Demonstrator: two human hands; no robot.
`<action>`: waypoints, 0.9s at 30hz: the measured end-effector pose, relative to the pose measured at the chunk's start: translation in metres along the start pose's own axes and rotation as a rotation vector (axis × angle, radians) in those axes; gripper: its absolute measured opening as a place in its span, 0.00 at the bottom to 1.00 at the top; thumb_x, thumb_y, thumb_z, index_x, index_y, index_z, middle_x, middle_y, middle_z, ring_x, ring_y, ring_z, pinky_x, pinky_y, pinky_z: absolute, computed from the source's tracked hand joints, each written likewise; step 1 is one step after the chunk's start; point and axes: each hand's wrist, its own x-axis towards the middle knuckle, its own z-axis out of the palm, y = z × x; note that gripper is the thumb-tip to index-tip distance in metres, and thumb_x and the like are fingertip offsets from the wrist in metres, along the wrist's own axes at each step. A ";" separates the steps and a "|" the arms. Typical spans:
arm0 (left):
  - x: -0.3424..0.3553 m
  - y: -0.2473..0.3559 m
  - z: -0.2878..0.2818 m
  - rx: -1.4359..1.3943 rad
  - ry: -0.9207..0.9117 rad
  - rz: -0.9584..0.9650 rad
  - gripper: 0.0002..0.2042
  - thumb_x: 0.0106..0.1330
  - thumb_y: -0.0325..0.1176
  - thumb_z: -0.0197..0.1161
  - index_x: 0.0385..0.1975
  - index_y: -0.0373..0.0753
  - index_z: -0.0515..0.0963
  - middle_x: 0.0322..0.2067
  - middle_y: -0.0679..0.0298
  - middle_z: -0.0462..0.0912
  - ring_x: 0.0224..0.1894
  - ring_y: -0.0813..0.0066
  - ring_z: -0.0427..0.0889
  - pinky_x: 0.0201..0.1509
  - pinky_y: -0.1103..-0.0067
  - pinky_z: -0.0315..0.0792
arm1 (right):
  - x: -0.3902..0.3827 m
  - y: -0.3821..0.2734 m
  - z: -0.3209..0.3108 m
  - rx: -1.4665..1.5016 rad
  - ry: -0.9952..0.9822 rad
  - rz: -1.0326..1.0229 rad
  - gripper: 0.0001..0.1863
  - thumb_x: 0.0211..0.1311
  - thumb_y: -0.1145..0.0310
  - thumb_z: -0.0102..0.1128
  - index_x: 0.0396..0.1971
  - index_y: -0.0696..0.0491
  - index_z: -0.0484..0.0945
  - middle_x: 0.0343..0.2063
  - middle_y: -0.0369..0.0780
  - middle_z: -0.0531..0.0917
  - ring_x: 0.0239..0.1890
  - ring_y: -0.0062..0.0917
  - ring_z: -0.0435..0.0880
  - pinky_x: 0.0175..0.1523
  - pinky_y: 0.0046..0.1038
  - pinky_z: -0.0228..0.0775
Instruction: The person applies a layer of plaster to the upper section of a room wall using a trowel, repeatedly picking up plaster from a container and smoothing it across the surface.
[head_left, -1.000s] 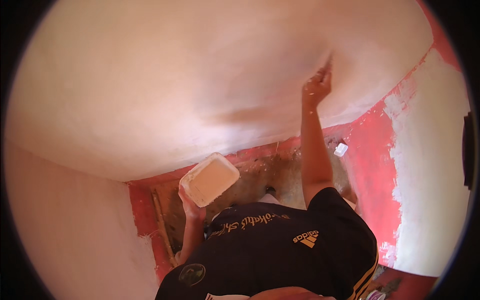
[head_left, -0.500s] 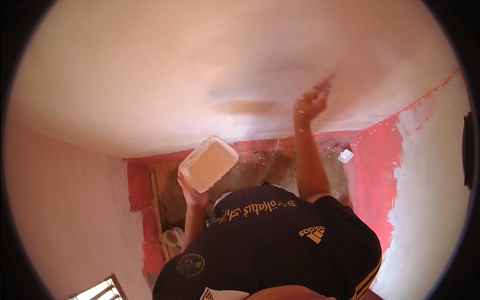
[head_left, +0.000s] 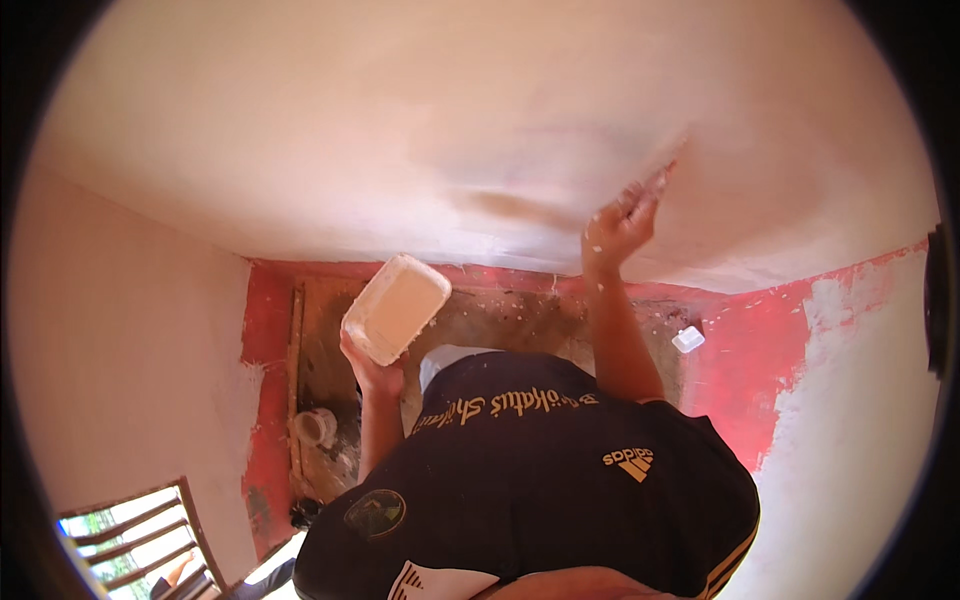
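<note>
My left hand [head_left: 376, 368] grips a rectangular white plastic tub [head_left: 436, 284] from below and its near side. Pale, creamy paste fills the tub, and smears coat its rim. Up at the wall, my right hand [head_left: 620, 228] is closed round a thin flat putty knife [head_left: 674, 163], which points up and to the right. Motion blurs the blade, and I cannot tell whether its edge touches the wall. White spots mark the back of my right hand. The pale wall [head_left: 330, 130] ahead shows a greyish patch left of the knife.
A white bucket [head_left: 317, 428] stands at the floor's left, beside a long wooden pole [head_left: 296, 360]. A small white container [head_left: 688, 339] lies at the right. Red bands [head_left: 735, 400] edge the lower walls. Through the barred window [head_left: 145, 535] part of a person shows.
My view has shifted, bringing more of the window in at lower left. The tub has shifted slightly left and up in the picture. The knife's tip sits slightly farther right.
</note>
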 end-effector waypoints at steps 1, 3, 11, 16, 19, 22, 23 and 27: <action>0.001 0.002 0.011 0.026 0.043 -0.004 0.30 0.72 0.64 0.40 0.65 0.51 0.66 0.54 0.70 0.78 0.48 0.72 0.82 0.30 0.75 0.78 | 0.011 0.020 0.020 -0.017 0.083 -0.435 0.32 0.66 0.86 0.39 0.71 0.60 0.56 0.64 0.50 0.71 0.62 0.31 0.73 0.63 0.32 0.70; 0.006 0.007 0.028 0.085 0.163 -0.001 0.31 0.68 0.69 0.39 0.62 0.56 0.67 0.50 0.75 0.79 0.42 0.72 0.81 0.24 0.76 0.69 | -0.005 0.061 0.058 -0.095 0.018 -0.917 0.33 0.65 0.87 0.40 0.71 0.60 0.57 0.65 0.47 0.70 0.62 0.30 0.73 0.65 0.38 0.66; 0.019 0.038 -0.005 0.044 0.189 0.000 0.31 0.69 0.68 0.40 0.62 0.55 0.67 0.50 0.74 0.79 0.41 0.73 0.80 0.24 0.76 0.69 | -0.053 0.064 0.051 0.471 -0.673 -0.738 0.35 0.64 0.91 0.38 0.72 0.56 0.56 0.71 0.48 0.61 0.71 0.35 0.64 0.64 0.37 0.72; 0.052 0.108 -0.015 0.179 0.091 0.047 0.30 0.71 0.66 0.39 0.62 0.54 0.67 0.49 0.72 0.79 0.40 0.73 0.81 0.22 0.78 0.69 | -0.003 0.051 0.049 -0.174 0.398 -0.679 0.27 0.71 0.80 0.40 0.70 0.57 0.61 0.66 0.48 0.71 0.21 0.12 0.65 0.26 0.12 0.66; 0.069 0.144 -0.022 0.190 0.000 0.055 0.29 0.71 0.65 0.39 0.62 0.53 0.66 0.49 0.72 0.79 0.39 0.74 0.81 0.22 0.79 0.69 | -0.066 0.039 0.137 -0.060 0.101 -0.745 0.30 0.69 0.84 0.42 0.71 0.55 0.60 0.67 0.47 0.69 0.51 0.25 0.77 0.59 0.25 0.69; 0.089 0.175 -0.038 0.215 -0.056 0.089 0.29 0.71 0.66 0.40 0.61 0.52 0.66 0.48 0.71 0.79 0.38 0.73 0.82 0.21 0.79 0.69 | -0.123 0.056 0.215 0.036 -0.291 -0.888 0.40 0.55 0.92 0.36 0.72 0.55 0.58 0.68 0.45 0.69 0.69 0.32 0.68 0.70 0.32 0.62; 0.099 0.184 -0.052 0.224 -0.093 0.089 0.30 0.71 0.65 0.41 0.63 0.50 0.65 0.51 0.69 0.78 0.42 0.72 0.82 0.23 0.78 0.73 | -0.133 0.066 0.229 0.052 -0.378 -0.883 0.44 0.50 0.95 0.34 0.72 0.55 0.58 0.68 0.44 0.69 0.71 0.32 0.66 0.70 0.33 0.61; 0.119 0.228 -0.068 0.218 -0.063 0.087 0.31 0.72 0.62 0.42 0.65 0.46 0.65 0.53 0.66 0.77 0.48 0.70 0.81 0.31 0.77 0.78 | -0.146 0.023 0.198 -0.072 -0.312 -0.714 0.24 0.75 0.79 0.35 0.68 0.57 0.66 0.66 0.47 0.70 0.71 0.34 0.64 0.76 0.35 0.50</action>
